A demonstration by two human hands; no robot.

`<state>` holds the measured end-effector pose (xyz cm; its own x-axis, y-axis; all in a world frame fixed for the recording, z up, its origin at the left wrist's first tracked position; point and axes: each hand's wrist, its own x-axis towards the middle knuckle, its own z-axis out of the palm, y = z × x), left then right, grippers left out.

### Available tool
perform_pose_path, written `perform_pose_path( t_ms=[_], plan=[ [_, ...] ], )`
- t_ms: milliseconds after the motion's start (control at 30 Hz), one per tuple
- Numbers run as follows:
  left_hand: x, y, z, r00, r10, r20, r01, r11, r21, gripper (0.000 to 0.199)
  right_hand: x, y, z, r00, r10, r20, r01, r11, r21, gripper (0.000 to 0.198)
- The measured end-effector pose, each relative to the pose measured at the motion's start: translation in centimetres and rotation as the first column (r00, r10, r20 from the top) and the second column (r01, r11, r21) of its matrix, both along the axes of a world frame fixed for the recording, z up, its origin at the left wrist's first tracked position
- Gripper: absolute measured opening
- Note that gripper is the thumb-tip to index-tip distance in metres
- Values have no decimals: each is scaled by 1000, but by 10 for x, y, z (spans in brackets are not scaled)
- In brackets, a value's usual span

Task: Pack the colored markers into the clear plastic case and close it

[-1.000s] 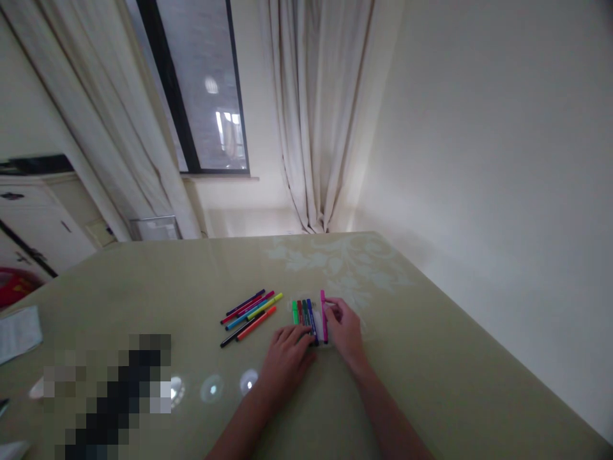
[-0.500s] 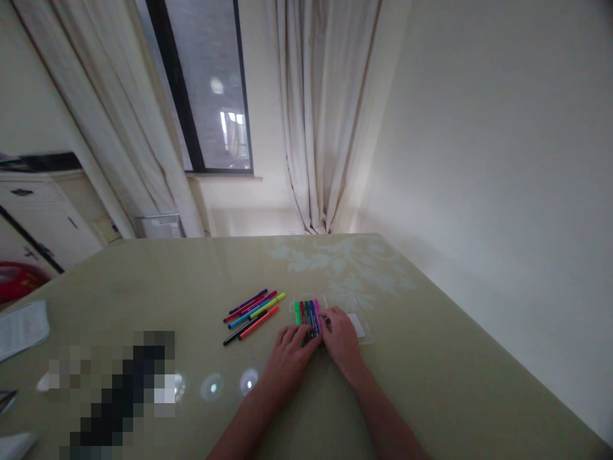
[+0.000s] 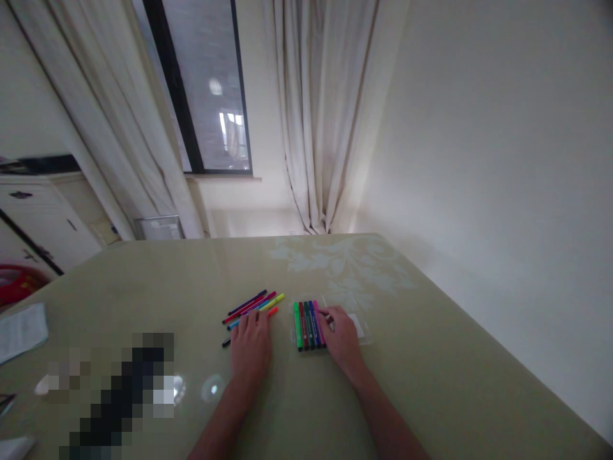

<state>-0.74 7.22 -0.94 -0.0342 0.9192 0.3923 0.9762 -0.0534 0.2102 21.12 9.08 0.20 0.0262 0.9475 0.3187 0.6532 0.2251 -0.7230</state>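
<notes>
My left hand (image 3: 251, 338) is over the loose markers, its fingers stretched forward and resting on the pile. An orange marker (image 3: 272, 312) and a black marker (image 3: 226, 343) stick out from under it. Just beyond the fingertips lie a yellow marker (image 3: 276, 299) and a blue marker (image 3: 232, 324). To the right, a clear plastic case (image 3: 366, 339) holds a row of several markers, with a green marker (image 3: 297, 326) at its left end. My right hand (image 3: 342, 335) lies across the case, thumb and fingers closed at the pink marker (image 3: 316, 306) ending the row.
The glossy table (image 3: 431, 383) has a pale leaf pattern near its far edge. At the left are a folded paper or cloth (image 3: 22, 331) and a blurred-out dark patch (image 3: 124, 390). A wall (image 3: 502, 191) runs along the right; curtains (image 3: 325, 115) hang behind.
My left hand has moved left from the row of markers in the case to the loose pile, uncovering the row's lower ends. My right hand has stayed at the pink marker.
</notes>
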Motion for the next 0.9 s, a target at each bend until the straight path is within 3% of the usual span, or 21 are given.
perform_pose_path(
  t_ms=[67, 167, 233, 300, 400, 500, 600, 733, 900],
  plan=[
    [-8, 1, 1, 1000, 20, -21, -21, 999, -50, 31, -1, 0, 0, 1000, 7, -8, -7, 1000, 8, 25],
    [-11, 3, -1, 997, -37, 60, 43, 994, -96, 27, -2, -1, -1, 1000, 26, -9, -25, 999, 21, 23],
    [-8, 4, -2, 979, -72, 190, 84, 995, -53, 27, -4, -2, -1, 999, 39, -14, -38, 999, 34, 22],
    [-3, 6, 0, 910, -121, 396, 124, 992, 19, 29, -8, -5, 0, 997, 66, -49, -64, 997, 41, 21],
    [8, 6, 6, 653, -185, 735, 197, 978, 71, 33, -18, -11, 3, 968, 167, -189, -168, 986, 6, 20],
    [19, 4, 13, 353, -152, 923, 250, 966, 63, 38, -27, -17, 6, 889, 255, -380, -299, 952, -59, 21],
    [26, 1, 16, 201, -112, 973, 276, 960, 53, 40, -31, -20, 7, 800, 284, -529, -385, 918, -91, 27],
    [28, -2, 15, 177, -127, 976, 272, 959, 75, 36, -34, -21, 7, 779, 275, -563, -393, 915, -96, 32],
    [31, -5, 13, 282, -164, 945, 301, 951, 75, 32, -30, -19, 10, 797, 241, -554, -340, 937, -80, 31]
  ],
)
